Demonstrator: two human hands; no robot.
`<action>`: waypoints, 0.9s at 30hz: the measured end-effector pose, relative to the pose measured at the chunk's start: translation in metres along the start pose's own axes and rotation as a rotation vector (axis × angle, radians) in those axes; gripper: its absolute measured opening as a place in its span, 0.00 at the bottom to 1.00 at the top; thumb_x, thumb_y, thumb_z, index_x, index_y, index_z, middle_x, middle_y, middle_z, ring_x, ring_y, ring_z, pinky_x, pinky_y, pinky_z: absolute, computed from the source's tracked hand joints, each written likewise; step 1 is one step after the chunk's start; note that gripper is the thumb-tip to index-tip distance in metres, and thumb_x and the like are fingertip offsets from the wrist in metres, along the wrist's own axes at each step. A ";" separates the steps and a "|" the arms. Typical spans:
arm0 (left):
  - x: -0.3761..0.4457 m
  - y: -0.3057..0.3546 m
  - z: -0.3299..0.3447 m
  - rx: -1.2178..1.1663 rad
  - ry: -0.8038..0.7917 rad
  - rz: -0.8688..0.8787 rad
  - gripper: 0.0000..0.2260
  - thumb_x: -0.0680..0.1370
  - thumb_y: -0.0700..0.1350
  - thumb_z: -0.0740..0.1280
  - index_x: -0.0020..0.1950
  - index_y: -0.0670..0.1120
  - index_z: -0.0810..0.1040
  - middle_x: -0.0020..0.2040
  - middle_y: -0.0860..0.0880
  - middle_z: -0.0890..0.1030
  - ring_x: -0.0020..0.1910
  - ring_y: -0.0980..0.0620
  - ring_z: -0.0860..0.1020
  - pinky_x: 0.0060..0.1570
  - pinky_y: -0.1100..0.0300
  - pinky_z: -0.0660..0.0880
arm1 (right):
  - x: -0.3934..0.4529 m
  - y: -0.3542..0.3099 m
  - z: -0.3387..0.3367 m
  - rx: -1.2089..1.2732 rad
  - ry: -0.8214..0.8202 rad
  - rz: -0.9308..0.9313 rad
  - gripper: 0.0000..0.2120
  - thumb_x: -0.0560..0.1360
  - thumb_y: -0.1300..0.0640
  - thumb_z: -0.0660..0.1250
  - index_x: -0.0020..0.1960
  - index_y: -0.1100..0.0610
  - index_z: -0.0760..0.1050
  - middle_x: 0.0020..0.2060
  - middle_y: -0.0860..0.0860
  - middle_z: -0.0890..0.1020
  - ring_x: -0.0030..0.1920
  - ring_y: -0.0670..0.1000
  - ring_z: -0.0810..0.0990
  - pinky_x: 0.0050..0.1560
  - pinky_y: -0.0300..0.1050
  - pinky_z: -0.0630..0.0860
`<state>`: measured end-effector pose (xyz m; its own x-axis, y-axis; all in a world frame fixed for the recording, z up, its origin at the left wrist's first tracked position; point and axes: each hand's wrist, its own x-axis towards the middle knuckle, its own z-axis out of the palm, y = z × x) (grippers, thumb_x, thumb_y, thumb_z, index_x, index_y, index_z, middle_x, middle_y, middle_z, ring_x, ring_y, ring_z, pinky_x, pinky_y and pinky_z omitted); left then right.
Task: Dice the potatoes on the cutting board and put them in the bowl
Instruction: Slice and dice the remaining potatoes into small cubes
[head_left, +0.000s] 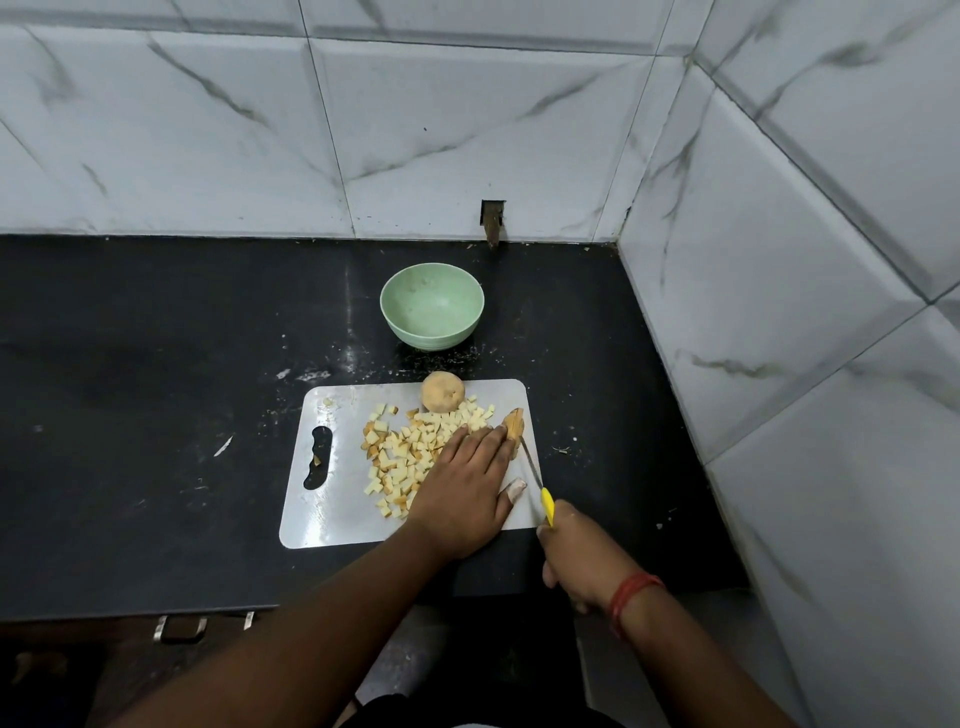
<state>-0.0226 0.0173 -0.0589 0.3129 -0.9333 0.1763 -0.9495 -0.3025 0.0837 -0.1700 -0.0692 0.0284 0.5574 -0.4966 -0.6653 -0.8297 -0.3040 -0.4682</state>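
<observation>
Left hand (467, 483) presses flat, fingers spread, steadying the brown-skinned potato piece (513, 423) while right hand (582, 556) grips the yellow-handled knife (540, 488) for dicing.

diced potatoes (402, 454) piled on cutting board (322, 499), green bowl (432, 305) behind

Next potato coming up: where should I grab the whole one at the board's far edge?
Grip the whole potato across its rounded sides from above. It sits free at the cutting board far edge; diced pieces crowd its near side, so descend vertically.
</observation>
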 end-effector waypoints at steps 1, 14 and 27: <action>0.000 0.000 0.000 0.004 0.003 -0.004 0.28 0.86 0.59 0.50 0.79 0.43 0.68 0.77 0.43 0.70 0.76 0.45 0.66 0.79 0.45 0.58 | -0.002 -0.001 0.000 0.003 -0.022 0.003 0.04 0.81 0.59 0.59 0.54 0.59 0.66 0.44 0.60 0.82 0.24 0.50 0.72 0.28 0.42 0.72; -0.004 0.002 -0.004 -0.018 0.084 -0.067 0.22 0.84 0.56 0.56 0.66 0.42 0.76 0.63 0.43 0.77 0.66 0.43 0.74 0.77 0.42 0.62 | 0.005 -0.001 -0.011 0.242 0.080 0.010 0.07 0.82 0.53 0.52 0.53 0.55 0.66 0.37 0.58 0.81 0.22 0.50 0.70 0.24 0.41 0.68; -0.004 0.000 0.000 0.006 0.091 -0.056 0.25 0.85 0.57 0.56 0.71 0.41 0.76 0.69 0.44 0.75 0.70 0.43 0.71 0.76 0.40 0.62 | 0.050 0.005 -0.011 -0.192 0.099 0.065 0.10 0.81 0.57 0.52 0.60 0.57 0.66 0.41 0.53 0.76 0.46 0.55 0.81 0.29 0.41 0.66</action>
<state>-0.0239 0.0213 -0.0594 0.3666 -0.8932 0.2602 -0.9303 -0.3556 0.0901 -0.1466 -0.1043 -0.0009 0.5043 -0.5951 -0.6258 -0.8598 -0.4131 -0.3002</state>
